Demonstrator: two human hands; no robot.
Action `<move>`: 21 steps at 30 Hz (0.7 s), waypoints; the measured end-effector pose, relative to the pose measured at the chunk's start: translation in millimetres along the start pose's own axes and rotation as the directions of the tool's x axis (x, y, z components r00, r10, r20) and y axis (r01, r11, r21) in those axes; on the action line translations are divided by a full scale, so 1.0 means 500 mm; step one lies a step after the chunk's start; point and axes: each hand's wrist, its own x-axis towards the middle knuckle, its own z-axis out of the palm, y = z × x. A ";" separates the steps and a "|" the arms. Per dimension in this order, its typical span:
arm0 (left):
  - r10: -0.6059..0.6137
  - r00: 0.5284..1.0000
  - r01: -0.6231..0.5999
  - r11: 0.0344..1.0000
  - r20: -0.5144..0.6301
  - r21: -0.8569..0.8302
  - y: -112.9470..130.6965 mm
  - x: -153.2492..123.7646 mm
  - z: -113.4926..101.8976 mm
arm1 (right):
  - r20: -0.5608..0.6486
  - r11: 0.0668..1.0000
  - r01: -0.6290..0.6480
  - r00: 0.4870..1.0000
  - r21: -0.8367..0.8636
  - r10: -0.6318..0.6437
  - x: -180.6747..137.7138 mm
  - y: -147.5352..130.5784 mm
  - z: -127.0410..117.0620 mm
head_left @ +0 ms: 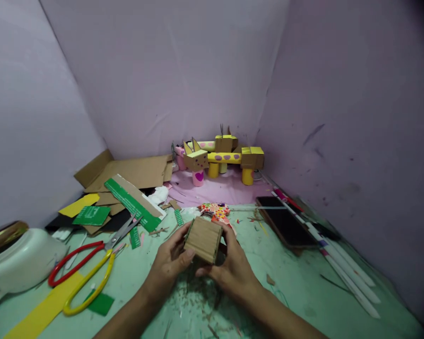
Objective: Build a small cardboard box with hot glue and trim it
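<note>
A small brown cardboard box (204,238) is held between both hands, just above the green tabletop (268,306). On its left side my left hand (171,256) is closed, with the thumb at the near corner. My right hand (229,263) grips the opposite side, fingers curled behind and thumb below. Behind the box lies a colourful patterned piece (217,210). Farther back, cardboard animal figures (224,157) stand on pink and yellow tube legs, with box-shaped heads. The underside of the held box is hidden.
Scissors (106,252) with red and yellow handles lie open at left, among cardboard scraps (134,202) and a yellow strip (44,308). A white rounded object (28,259) sits at far left. To the right lie a dark phone (286,221) and several white sticks (353,278). Pale walls (180,70) surround the table.
</note>
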 end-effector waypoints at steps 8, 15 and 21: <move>-0.053 0.993 0.054 0.999 -0.103 0.008 0.009 0.004 -0.001 | 0.165 0.978 0.198 0.969 -0.061 -0.186 -0.010 0.000 -0.023; 0.022 0.996 -0.008 0.989 -0.090 0.147 0.011 0.004 -0.013 | 0.121 0.893 0.422 0.906 -0.159 -0.406 -0.002 -0.005 -0.051; 0.184 0.979 -0.141 0.921 -0.085 0.364 0.032 -0.003 -0.002 | 0.223 0.688 0.639 0.767 -0.343 -0.601 -0.003 -0.019 -0.069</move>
